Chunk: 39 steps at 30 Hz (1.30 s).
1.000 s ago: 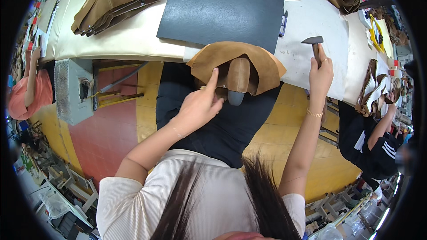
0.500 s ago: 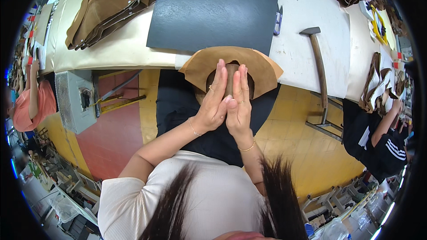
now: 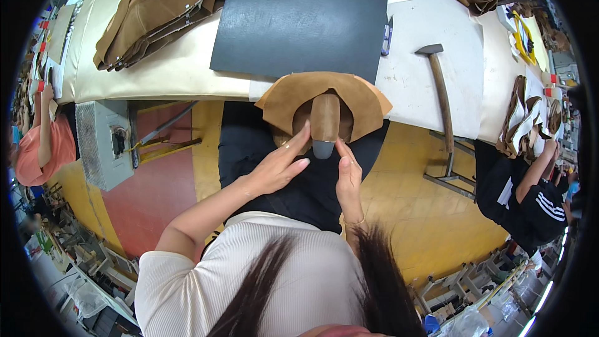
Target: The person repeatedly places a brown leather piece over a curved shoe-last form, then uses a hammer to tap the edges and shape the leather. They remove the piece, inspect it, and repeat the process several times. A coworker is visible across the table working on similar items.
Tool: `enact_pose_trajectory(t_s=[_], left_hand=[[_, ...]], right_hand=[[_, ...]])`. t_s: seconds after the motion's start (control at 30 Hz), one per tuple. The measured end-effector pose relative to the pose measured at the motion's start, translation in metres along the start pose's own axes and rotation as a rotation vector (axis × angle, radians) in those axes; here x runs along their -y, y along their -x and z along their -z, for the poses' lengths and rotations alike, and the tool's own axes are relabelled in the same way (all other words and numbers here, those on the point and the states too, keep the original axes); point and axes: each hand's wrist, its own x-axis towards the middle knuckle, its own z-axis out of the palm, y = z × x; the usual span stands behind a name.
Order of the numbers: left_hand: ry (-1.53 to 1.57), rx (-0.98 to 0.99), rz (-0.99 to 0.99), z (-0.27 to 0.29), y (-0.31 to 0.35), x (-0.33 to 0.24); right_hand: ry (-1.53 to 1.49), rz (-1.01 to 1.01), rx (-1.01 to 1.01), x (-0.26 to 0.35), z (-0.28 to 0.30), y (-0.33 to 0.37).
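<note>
A brown leather piece (image 3: 359, 97) with a wide curved edge lies at the table's near edge, over my lap. Through its arched opening stands a narrow rounded form (image 3: 325, 115), brown on top with a grey rounded end pointing toward me. On its left side my left hand (image 3: 281, 163) has its fingers stretched out, the fingertips at or close to the form. To the right of the grey end, my right hand (image 3: 348, 171) is upright with straight fingers, their tips near the form's side. Neither hand grips anything; exact contact is hard to tell.
A black board (image 3: 299, 22) lies on the table beyond the leather. Stacked brown leather pieces (image 3: 156, 15) are at left. A hammer (image 3: 442, 93) rests at right, its handle overhanging the edge. A grey metal box (image 3: 103, 140) hangs under the table. Co-workers sit on both sides.
My hands were together over the rounded form with palms nearly touching. They have parted and drawn back toward me, uncovering the form and its grey end.
</note>
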Motion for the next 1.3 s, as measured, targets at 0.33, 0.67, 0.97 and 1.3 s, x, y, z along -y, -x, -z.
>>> enact_pose_trajectory(t_s=[0.33, 0.67, 0.97, 1.3], left_hand=[[1.481, -0.282, 0.636, 0.016, -0.014, 0.054], [1.035, -0.583, 0.069, 0.118, 0.016, -0.03], [0.865, -0.669, -0.217, 0.148, 0.008, -0.073], [0.926, -0.66, -0.236, 0.153, 0.016, -0.07]], right_hand=[[-0.926, -0.515, -0.254, -0.026, 0.019, -0.04], [-0.526, 0.107, -0.52, 0.063, 0.101, -0.052], [-0.521, 0.34, -0.642, 0.115, 0.103, -0.052], [-0.524, 0.309, -0.602, 0.122, 0.102, -0.05]])
